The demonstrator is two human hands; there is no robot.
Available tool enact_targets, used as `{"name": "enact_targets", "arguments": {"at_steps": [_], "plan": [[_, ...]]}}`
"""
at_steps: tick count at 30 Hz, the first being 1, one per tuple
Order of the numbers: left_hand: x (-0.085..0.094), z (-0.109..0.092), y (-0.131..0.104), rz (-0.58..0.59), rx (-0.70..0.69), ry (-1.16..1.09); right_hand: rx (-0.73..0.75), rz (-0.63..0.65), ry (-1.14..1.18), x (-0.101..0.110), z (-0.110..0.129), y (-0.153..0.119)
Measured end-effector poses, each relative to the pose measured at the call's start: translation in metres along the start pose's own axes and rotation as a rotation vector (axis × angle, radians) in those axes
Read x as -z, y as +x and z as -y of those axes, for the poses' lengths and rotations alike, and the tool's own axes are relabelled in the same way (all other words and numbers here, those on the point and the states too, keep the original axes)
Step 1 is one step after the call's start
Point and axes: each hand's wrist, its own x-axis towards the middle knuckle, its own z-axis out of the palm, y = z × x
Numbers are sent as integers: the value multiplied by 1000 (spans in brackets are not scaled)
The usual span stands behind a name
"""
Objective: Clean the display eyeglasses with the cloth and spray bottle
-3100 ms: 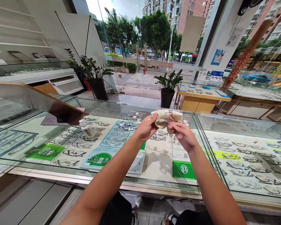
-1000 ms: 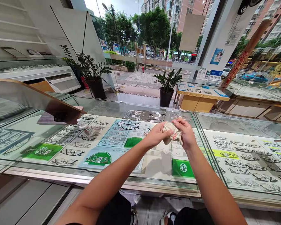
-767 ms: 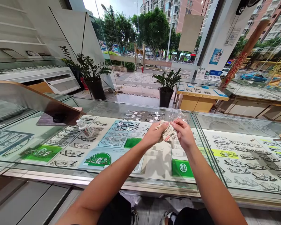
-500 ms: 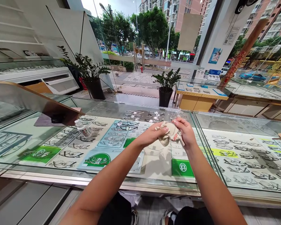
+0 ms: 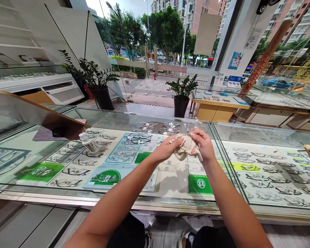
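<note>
A beige cloth [image 5: 183, 150] with red lettering is bunched between my hands above the glass counter [image 5: 170, 199]. My left hand [image 5: 166, 148] is closed on its left side, thumb on top. My right hand [image 5: 203, 144] pinches at the upper right, with the cloth hanging beside its palm. A thin curved rim shows near the right fingertips, partly wrapped in the cloth; it looks like part of a pair of glasses. Left of my hands, a white spray bottle [image 5: 88, 143] stands on the counter.
Rows of eyeglasses [image 5: 76, 171] lie under the glass, with green cards [image 5: 200, 184] among them. A brown-framed mirror or panel [image 5: 64, 124] leans in from the left. Beyond the counter are potted plants [image 5: 181, 100] and a wooden display table [image 5: 217, 112].
The cloth has shifted and folded slightly between my fingers, covering more of its lettering. Both hands stay nearly in place. The view has moved slightly.
</note>
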Motion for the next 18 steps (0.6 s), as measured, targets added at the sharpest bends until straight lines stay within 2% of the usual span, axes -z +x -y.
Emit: {"name": "enact_targets", "arguments": {"at_steps": [2, 4, 12, 15, 18], "plan": [[2, -2, -1, 84, 36, -25, -12, -9, 14, 0, 0, 1], [2, -3, -1, 111, 50, -9, -25, -15, 30, 0, -2, 1], [-7, 11, 5, -138, -20, 57, 78, 71, -43, -3, -13, -2], [-6, 9, 4, -138, -42, 64, 107, 64, -60, -2, -9, -2], [-1, 4, 2, -50, -6, 1, 70, 34, -53, 1, -5, -1]]}}
